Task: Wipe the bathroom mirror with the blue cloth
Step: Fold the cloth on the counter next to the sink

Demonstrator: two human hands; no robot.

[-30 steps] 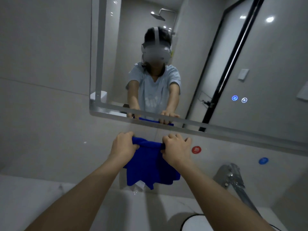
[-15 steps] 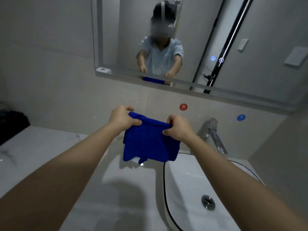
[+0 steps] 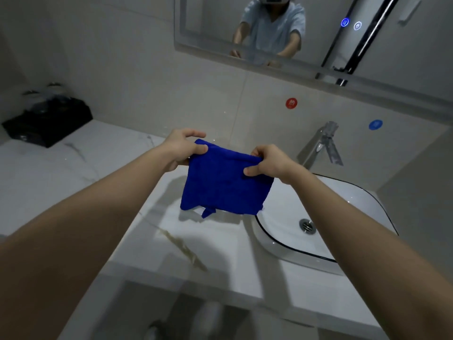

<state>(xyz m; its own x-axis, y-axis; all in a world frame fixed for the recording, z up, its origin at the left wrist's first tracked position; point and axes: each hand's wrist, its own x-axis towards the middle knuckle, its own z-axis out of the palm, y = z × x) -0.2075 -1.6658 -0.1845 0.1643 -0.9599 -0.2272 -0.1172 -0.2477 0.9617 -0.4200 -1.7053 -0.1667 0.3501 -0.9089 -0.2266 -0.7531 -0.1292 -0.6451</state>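
The blue cloth point(image 3: 224, 185) hangs folded in the air above the counter, between the basin and the wall. My left hand point(image 3: 182, 148) pinches its upper left corner and my right hand point(image 3: 268, 161) grips its upper right edge. The bathroom mirror point(image 3: 318, 33) is mounted on the wall at the top of the view, well above the cloth and apart from it. It reflects a person in a light shirt with both arms held out.
A white basin point(image 3: 353, 207) with a drain is set in the marble counter point(image 3: 73, 173) at the right. A chrome tap point(image 3: 321, 146) stands behind it. A black box point(image 3: 49, 121) sits at the far left. Red point(image 3: 291, 103) and blue point(image 3: 375, 124) stickers mark the wall.
My view has tilted down, so the mirror moved to the top and the basin came into sight. Both hands with the cloth have lowered away from the mirror's bottom edge.
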